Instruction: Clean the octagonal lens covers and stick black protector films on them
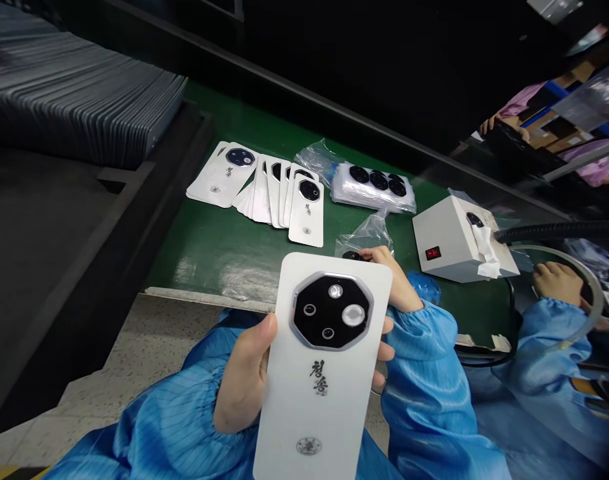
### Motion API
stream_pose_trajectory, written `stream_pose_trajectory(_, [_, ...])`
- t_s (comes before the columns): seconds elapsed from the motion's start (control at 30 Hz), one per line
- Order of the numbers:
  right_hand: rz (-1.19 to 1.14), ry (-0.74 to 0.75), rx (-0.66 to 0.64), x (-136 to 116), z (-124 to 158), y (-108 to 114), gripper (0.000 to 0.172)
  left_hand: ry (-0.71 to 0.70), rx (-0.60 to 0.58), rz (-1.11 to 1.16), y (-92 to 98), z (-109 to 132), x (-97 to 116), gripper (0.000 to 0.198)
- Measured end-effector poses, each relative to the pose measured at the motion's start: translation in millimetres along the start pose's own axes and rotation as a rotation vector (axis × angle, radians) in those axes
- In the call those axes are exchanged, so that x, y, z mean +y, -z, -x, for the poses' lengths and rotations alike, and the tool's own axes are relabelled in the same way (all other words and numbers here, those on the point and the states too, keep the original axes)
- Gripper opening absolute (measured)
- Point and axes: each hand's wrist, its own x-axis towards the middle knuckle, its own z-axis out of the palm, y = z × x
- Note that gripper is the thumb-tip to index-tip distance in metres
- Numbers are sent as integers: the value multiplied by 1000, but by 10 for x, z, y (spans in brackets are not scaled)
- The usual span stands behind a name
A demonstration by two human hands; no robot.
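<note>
Just one panel (324, 370) in the left hand (241, 377)

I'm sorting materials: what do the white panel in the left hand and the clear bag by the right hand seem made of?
White panel: perhaps plastic or coated glass, with a smooth satin finish; its even, opaque face leaves that open. Clear bag: likely glossy plastic film, judging by its see-through creases and glints.

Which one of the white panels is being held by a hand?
The white panel nearest the camera, in the left hand; the other panels lie on the green table.
</note>
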Motion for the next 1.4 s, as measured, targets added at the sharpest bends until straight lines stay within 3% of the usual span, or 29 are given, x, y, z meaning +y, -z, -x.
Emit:
stream_pose_trajectory(0.2, [27,32,19,-31,2,5,23,-47,24,7,42,-7,-29,54])
stream_pose_trajectory(0.4, [20,-87,-104,-99,-41,37,29,58,121,-20,129,5,37,52])
stream_pose_trajectory(0.53, [10,-145,-139,-137,-56,48,35,11,168,47,212,-5,78,50])
stream_pose_trajectory(0.7, [0,-148,-124,-159,-47,30,39,0,154,80,348,-4,84,52])
stream_pose_trajectory(0.87, [-19,-92,-53,-184,-3,79,39,-42,246,96,397,-88,24,50])
stream_pose_trajectory(1.0, [-56,-52,114,-465,121,328,38,-51,333,31,357,-168,-26,48])
stream_pose_trajectory(1.07, [-73,56,253,-725,195,471,43,-18,363,-4,345,-180,-59,46])
stream_pose_trajectory(1.13, [-14,193,313,-1006,244,563,47,28,367,-12,344,-165,-100,41])
stream_pose_trajectory(1.27, [145,329,346,-1387,241,563,42,27,329,-9,315,-86,-190,33])
stream_pose_trajectory(1.4, [175,301,319,-1448,237,495,33,-7,335,10,259,-57,-247,35])
